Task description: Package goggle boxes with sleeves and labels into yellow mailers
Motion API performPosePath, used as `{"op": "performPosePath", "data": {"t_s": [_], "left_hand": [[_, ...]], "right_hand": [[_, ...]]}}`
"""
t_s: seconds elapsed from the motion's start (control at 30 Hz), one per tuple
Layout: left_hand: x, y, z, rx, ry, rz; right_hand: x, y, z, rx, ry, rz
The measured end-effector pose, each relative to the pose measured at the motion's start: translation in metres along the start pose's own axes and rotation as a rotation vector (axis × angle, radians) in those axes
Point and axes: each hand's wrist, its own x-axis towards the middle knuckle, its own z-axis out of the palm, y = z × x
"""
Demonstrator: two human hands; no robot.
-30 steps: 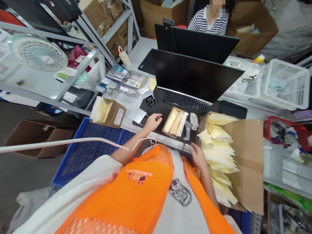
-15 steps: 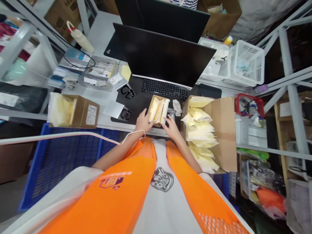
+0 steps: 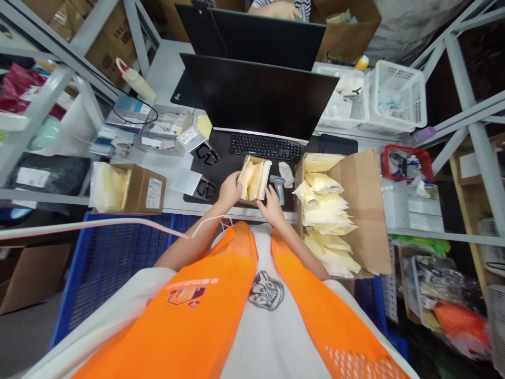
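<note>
A small cardboard box (image 3: 252,201) stands on the black mat in front of the keyboard, packed with upright pale yellow packets (image 3: 255,178). Its left side is gripped by my left hand (image 3: 231,191), fingers closed along the wall. My right hand (image 3: 271,207) grips the near right corner with the thumb and bent fingers. Just right of that hand lies a grey handheld scanner (image 3: 279,188), with a crumpled white wad (image 3: 286,175) beside it. Close by on the right, a larger open carton (image 3: 365,210) is filled with pale yellow padded envelopes (image 3: 325,205).
Behind the box are a keyboard (image 3: 266,147) and a monitor (image 3: 260,100). Another carton (image 3: 145,190) stands left, near black-framed stands (image 3: 205,153). A white cable (image 3: 130,222) crosses my left forearm. White baskets (image 3: 398,97) and a red basket (image 3: 408,163) are right. A co-worker's arm (image 3: 276,9) shows behind the monitors.
The small box has tilted slightly, its packets leaning more and spread apart at the top. My left hand has moved up its side, and my right hand has slid to the near corner.
</note>
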Motion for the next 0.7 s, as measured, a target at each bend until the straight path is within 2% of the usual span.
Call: {"op": "performPosePath", "data": {"t_s": [0.07, 0.17, 0.27, 0.33, 0.4, 0.5, 0.7], "left_hand": [[0.001, 0.002, 0.002, -0.007, 0.047, 0.082], [0.003, 0.010, 0.008, 0.057, -0.008, 0.153], [0.009, 0.011, 0.015, 0.105, -0.077, 0.090], [0.013, 0.005, 0.017, 0.077, -0.101, 0.039], [0.015, -0.003, 0.016, 0.035, -0.111, 0.021], [0.012, -0.011, 0.013, 0.016, -0.092, 0.056], [0.010, -0.007, 0.015, 0.047, -0.110, -0.006]], "right_hand": [[0.006, -0.009, 0.000, -0.069, -0.050, 0.035], [0.013, -0.023, 0.000, -0.132, -0.176, -0.032], [0.013, -0.030, 0.000, -0.122, -0.284, -0.182], [0.010, -0.029, 0.000, -0.092, -0.346, -0.230], [0.007, -0.025, 0.001, -0.061, -0.358, -0.228], [0.005, -0.020, 0.002, -0.033, -0.308, -0.237], [0.006, -0.026, 0.002, -0.056, -0.282, -0.290]]}}
